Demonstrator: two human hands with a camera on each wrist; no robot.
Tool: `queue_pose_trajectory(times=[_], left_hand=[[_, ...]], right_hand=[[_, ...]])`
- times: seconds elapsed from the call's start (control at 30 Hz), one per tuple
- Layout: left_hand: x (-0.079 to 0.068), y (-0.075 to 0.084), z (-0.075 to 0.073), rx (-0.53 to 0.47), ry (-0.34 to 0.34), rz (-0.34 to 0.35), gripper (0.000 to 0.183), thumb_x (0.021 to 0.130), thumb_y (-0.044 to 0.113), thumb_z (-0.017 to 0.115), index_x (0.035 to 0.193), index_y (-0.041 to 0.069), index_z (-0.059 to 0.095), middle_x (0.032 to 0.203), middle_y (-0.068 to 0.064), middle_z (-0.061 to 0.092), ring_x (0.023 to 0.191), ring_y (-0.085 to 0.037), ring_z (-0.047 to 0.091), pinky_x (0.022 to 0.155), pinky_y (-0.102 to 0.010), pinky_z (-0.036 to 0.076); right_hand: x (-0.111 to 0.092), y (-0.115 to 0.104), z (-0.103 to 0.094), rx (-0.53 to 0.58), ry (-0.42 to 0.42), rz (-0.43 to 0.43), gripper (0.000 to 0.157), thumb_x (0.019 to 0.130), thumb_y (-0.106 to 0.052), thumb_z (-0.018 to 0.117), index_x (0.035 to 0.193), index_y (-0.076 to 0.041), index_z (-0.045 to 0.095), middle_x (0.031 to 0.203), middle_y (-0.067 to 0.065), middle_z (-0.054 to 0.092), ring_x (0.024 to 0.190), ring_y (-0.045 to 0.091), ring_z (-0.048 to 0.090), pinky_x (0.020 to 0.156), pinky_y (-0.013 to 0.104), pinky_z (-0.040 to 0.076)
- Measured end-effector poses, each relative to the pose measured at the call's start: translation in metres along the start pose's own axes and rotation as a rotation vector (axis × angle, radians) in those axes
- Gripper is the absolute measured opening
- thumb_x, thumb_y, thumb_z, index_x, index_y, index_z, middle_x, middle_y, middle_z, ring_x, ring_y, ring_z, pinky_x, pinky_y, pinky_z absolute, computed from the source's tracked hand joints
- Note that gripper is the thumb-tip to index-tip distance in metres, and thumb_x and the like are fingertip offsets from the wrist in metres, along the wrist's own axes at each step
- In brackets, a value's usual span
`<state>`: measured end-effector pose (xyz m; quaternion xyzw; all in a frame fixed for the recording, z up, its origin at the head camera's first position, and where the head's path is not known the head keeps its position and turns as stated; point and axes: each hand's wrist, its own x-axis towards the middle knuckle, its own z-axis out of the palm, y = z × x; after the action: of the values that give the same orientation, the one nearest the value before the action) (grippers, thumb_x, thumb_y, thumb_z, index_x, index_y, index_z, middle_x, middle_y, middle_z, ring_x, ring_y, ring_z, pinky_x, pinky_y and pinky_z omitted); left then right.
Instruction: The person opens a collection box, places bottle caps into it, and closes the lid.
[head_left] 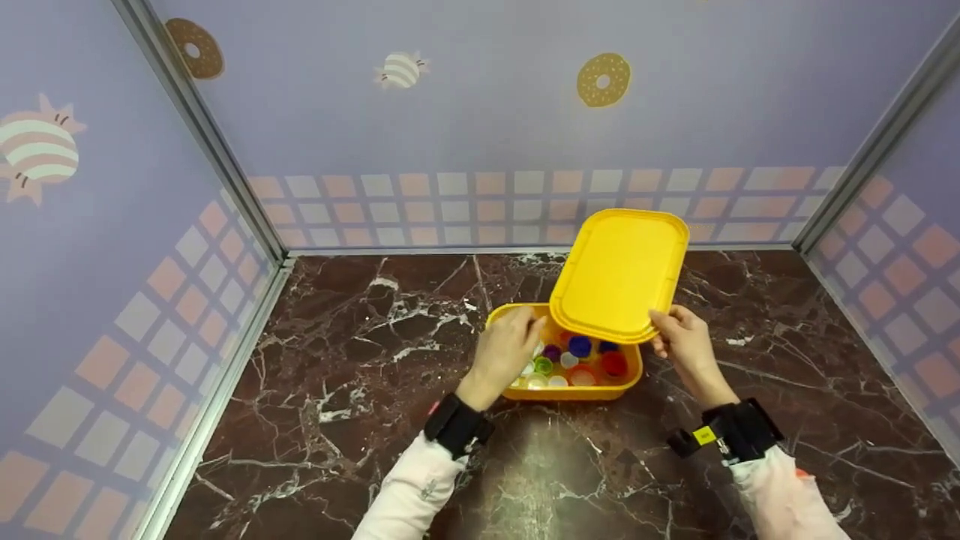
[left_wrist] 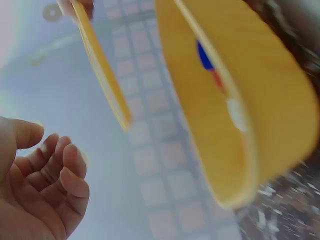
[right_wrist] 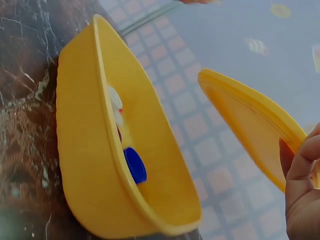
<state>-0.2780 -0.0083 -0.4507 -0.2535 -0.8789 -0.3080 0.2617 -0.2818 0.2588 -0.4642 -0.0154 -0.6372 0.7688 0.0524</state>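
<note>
A yellow plastic box stands on the table, its top uncovered. Inside lie several small round caps, among them a blue cap, a green cap and a red cap. My right hand pinches the near right corner of the yellow lid, which is raised and tilted over the far right part of the box. Over the box's left side hovers my left hand. In the left wrist view that hand's fingers are loosely bent, apart from box and lid, with nothing clearly held.
The dark marbled tabletop spreads around the box. A lilac back wall with a checked band rises behind it, and side walls close in left and right.
</note>
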Motion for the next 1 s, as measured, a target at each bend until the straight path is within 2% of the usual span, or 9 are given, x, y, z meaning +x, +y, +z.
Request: queue_pose_trajectory(times=[0.17,0.27,0.33,0.43,0.57,0.73,1.0], left_hand=[[0.015,0.025,0.011,0.034,-0.132,0.042,0.018,0.091,0.022,0.056,0.080,0.008,0.052,0.069,0.001,0.049,0.056,-0.013,0.050,0.045,-0.021,0.039],[0.020,0.036,0.018,0.071,-0.219,0.129,0.024,0.092,0.030,0.053,0.083,0.008,0.050,0.072,0.000,0.047,0.060,-0.012,0.049,0.048,-0.021,0.040],[0.023,0.041,0.021,0.116,-0.247,0.205,0.028,0.091,0.035,0.053,0.087,0.007,0.050,0.074,0.000,0.046,0.062,-0.013,0.048,0.050,-0.020,0.041],[0.027,0.046,0.024,0.213,-0.247,0.292,0.032,0.089,0.038,0.055,0.092,0.007,0.051,0.077,-0.001,0.047,0.066,-0.013,0.049,0.055,-0.021,0.043],[0.029,0.048,0.025,0.317,-0.236,0.346,0.031,0.088,0.037,0.057,0.095,0.007,0.052,0.079,-0.001,0.047,0.070,-0.015,0.051,0.059,-0.024,0.044],[0.026,0.048,0.028,0.328,-0.244,0.340,0.026,0.087,0.033,0.059,0.092,0.008,0.053,0.077,0.000,0.045,0.067,-0.014,0.050,0.056,-0.024,0.043],[0.022,0.045,0.033,0.326,-0.188,0.353,0.015,0.083,0.024,0.062,0.092,0.013,0.057,0.076,0.002,0.049,0.063,-0.013,0.052,0.049,-0.024,0.043]], right_hand=[[-0.001,-0.004,0.016,0.003,-0.014,-0.007,0.017,0.092,-0.006,0.051,0.096,0.008,0.042,0.060,0.006,0.048,0.040,0.010,0.043,0.038,0.019,0.035],[-0.002,-0.006,0.025,0.021,-0.053,-0.005,0.015,0.092,-0.005,0.051,0.093,0.007,0.041,0.061,0.007,0.048,0.041,0.010,0.045,0.039,0.019,0.036],[-0.002,-0.008,0.030,0.033,-0.086,-0.007,0.016,0.092,-0.005,0.051,0.092,0.007,0.040,0.061,0.008,0.047,0.043,0.011,0.046,0.040,0.019,0.036],[-0.003,-0.009,0.035,0.057,-0.123,-0.012,0.018,0.092,-0.006,0.051,0.093,0.006,0.039,0.062,0.007,0.048,0.045,0.011,0.047,0.041,0.019,0.036],[-0.005,-0.011,0.039,0.078,-0.140,-0.027,0.017,0.092,-0.005,0.050,0.096,0.006,0.038,0.061,0.008,0.050,0.044,0.012,0.047,0.040,0.019,0.035],[-0.009,-0.010,0.046,0.025,-0.142,-0.051,0.015,0.092,-0.003,0.051,0.097,0.006,0.040,0.063,0.011,0.050,0.042,0.014,0.048,0.038,0.020,0.036],[-0.012,-0.012,0.056,0.000,-0.219,-0.057,0.023,0.091,-0.014,0.055,0.099,0.003,0.041,0.066,0.008,0.045,0.044,0.011,0.041,0.040,0.019,0.032]])
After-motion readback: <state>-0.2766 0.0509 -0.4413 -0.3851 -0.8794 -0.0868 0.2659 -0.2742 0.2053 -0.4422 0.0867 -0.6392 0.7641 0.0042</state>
